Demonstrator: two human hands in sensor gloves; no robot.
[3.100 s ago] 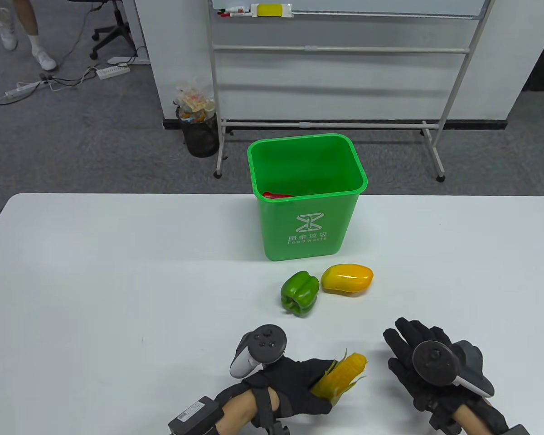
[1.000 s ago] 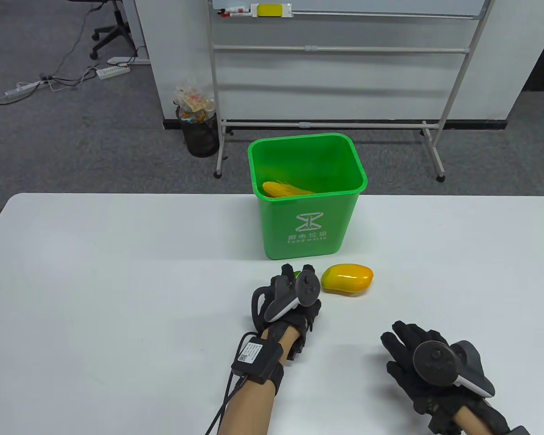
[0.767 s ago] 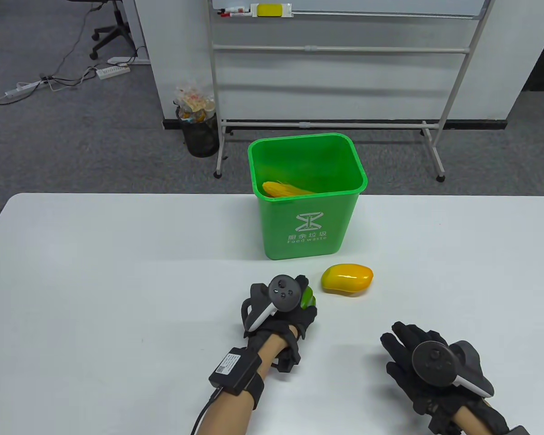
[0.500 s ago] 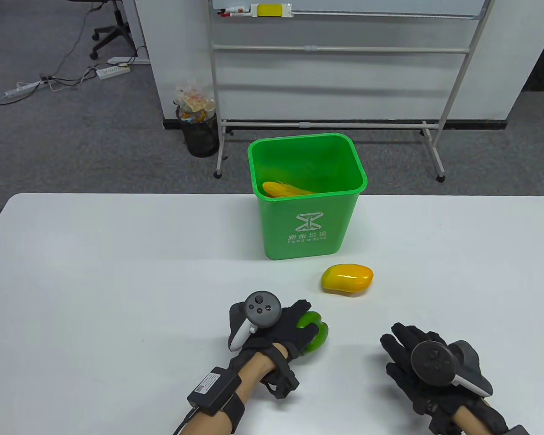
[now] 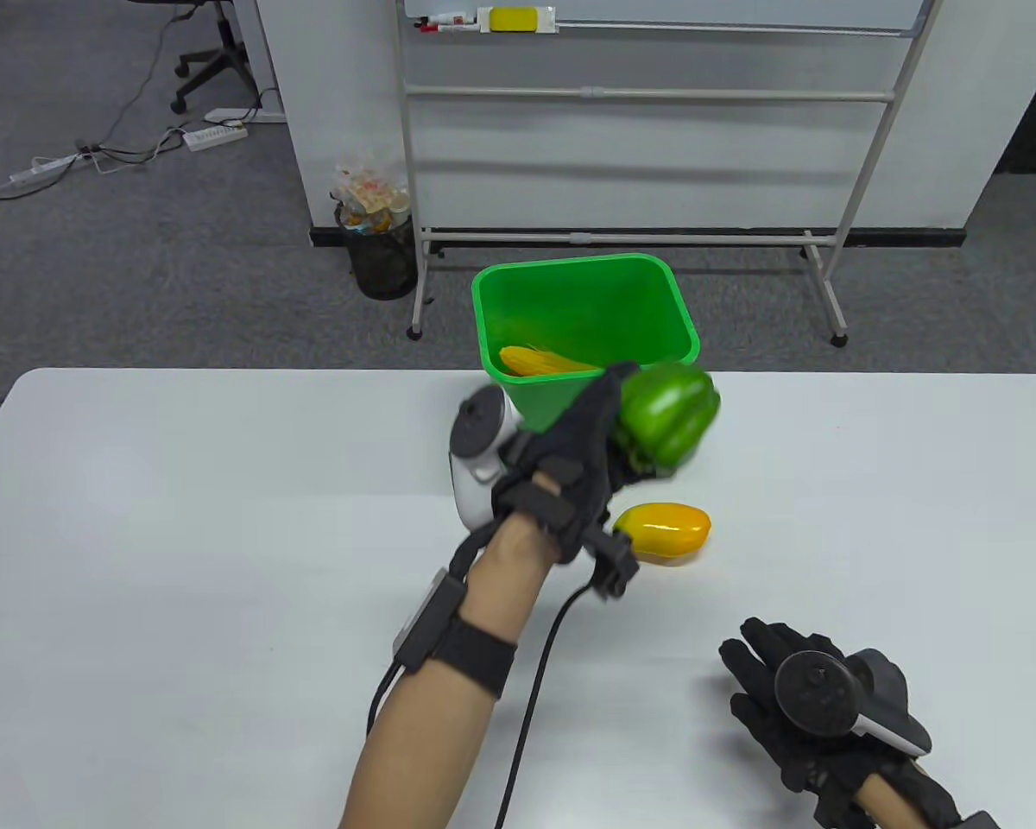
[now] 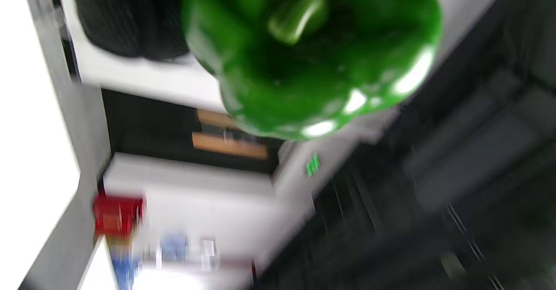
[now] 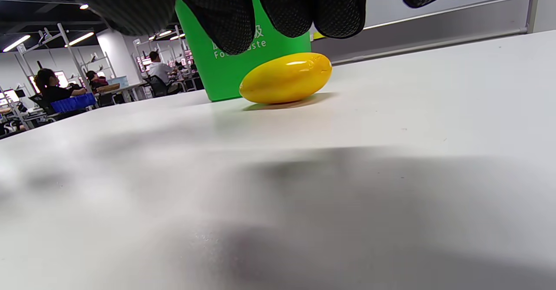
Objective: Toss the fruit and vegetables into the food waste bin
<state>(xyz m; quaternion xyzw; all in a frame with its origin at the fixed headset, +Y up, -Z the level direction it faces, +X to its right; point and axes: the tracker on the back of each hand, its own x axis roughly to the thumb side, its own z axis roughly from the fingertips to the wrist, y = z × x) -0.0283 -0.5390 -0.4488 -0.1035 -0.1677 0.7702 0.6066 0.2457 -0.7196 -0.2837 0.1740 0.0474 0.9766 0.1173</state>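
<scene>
My left hand (image 5: 603, 421) is raised in front of the green food waste bin (image 5: 584, 264) and holds a green bell pepper (image 5: 666, 421) just below the bin's rim. The left wrist view is blurred; the pepper (image 6: 304, 60) fills its top, stem towards the camera. A yellow corn cob (image 5: 540, 361) lies inside the bin. A yellow mango (image 5: 663, 533) lies on the white table (image 5: 181, 518) in front of the bin, and also shows in the right wrist view (image 7: 286, 78). My right hand (image 5: 755, 669) rests empty on the table at the lower right.
The bin stands at the table's far edge, middle; in the right wrist view the bin (image 7: 204, 70) is behind the mango. A whiteboard stand (image 5: 639, 233) and a black mesh wastebasket (image 5: 382, 250) stand on the floor beyond the table.
My left hand dropped the corn into the bin, took hold of the green pepper by the mango, drew it back, then swung it up to the bin's front. The right hand stayed put.
</scene>
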